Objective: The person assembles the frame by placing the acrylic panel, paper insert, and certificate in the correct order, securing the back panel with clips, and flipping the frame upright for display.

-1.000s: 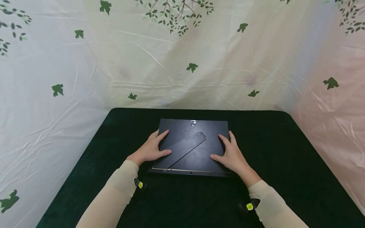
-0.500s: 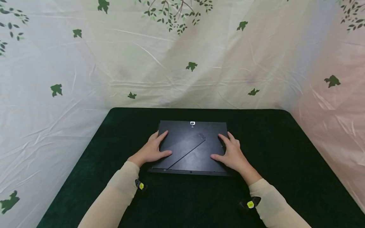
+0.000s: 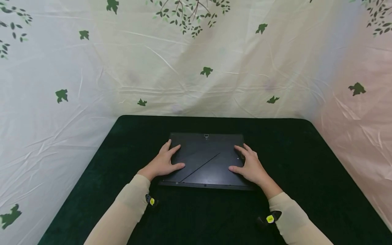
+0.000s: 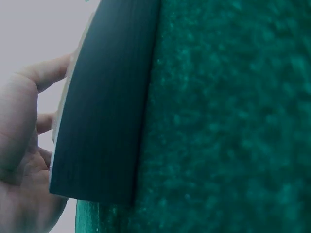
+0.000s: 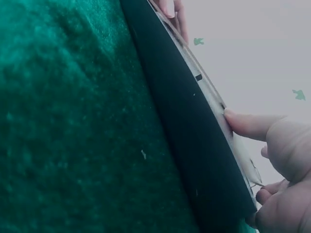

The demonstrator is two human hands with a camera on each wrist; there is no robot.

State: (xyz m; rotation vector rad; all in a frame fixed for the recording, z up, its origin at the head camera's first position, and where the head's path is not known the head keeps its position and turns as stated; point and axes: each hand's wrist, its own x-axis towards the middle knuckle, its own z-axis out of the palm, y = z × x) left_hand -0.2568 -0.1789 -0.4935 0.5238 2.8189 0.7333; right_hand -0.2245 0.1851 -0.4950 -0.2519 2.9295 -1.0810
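A dark picture frame (image 3: 199, 185) lies face down on the green cloth, its back panel (image 3: 200, 149) seated flat over it. Across that panel runs a slanting line, and a small metal hanger (image 3: 206, 136) sits at its far edge. My left hand (image 3: 160, 163) rests on the panel's left side, thumb and index finger spread on top. On the right side, my right hand (image 3: 251, 166) lies likewise, its thumb touching the panel. In the right wrist view, a pale layer (image 5: 206, 87) shows along the frame's edge. Some fingertips are hidden behind the edges.
Dark green cloth (image 3: 291, 163) covers the table around the frame. Pale curtains (image 3: 239, 92) with leaf prints hang behind the table and at both sides. A dark band with a yellow tag (image 3: 270, 218) is on the right wrist.
The panel's far edge has tipped down and now lies lower, flat with the frame. Both hands stayed at its sides and shifted only slightly.
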